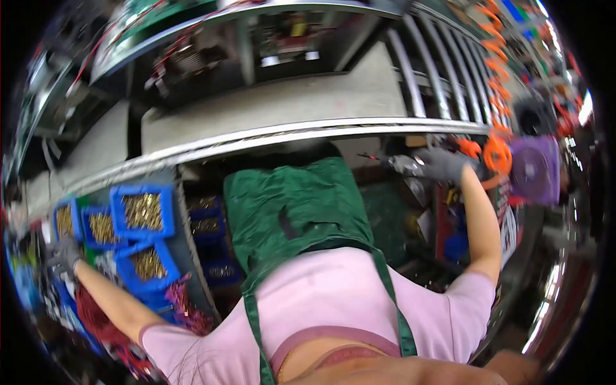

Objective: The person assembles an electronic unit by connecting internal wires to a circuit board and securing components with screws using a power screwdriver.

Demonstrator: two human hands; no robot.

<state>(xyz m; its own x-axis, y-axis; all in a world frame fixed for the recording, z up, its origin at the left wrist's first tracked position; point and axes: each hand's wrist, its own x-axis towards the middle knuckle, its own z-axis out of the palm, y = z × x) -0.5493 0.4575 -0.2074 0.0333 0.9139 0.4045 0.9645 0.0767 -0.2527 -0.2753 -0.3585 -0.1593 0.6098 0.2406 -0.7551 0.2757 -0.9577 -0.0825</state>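
Observation:
In a grey glove, my right hand (443, 165) is wrapped round a power screwdriver (405, 165). Its thin bit points left, below the metal rail of the bench. An orange coiled air hose (497, 154) hangs close beside this hand. My left hand (64, 255), also gloved, reaches far out to the left, at the near side of a small blue bin (76, 215) of brass-coloured screws. Blur hides its fingers, so I cannot tell whether it holds anything. More blue bins (170, 208) with similar small metal parts stand just right of it.
A metal rail (308, 131) edges the pale bench (276, 106) ahead. Open metal cabinets (314, 48) with wiring stand on it. Rollers (443, 70) lie at the far right, near a purple fan-like box (536, 170). Bundles of dark red wires (99, 314) lie near my left forearm.

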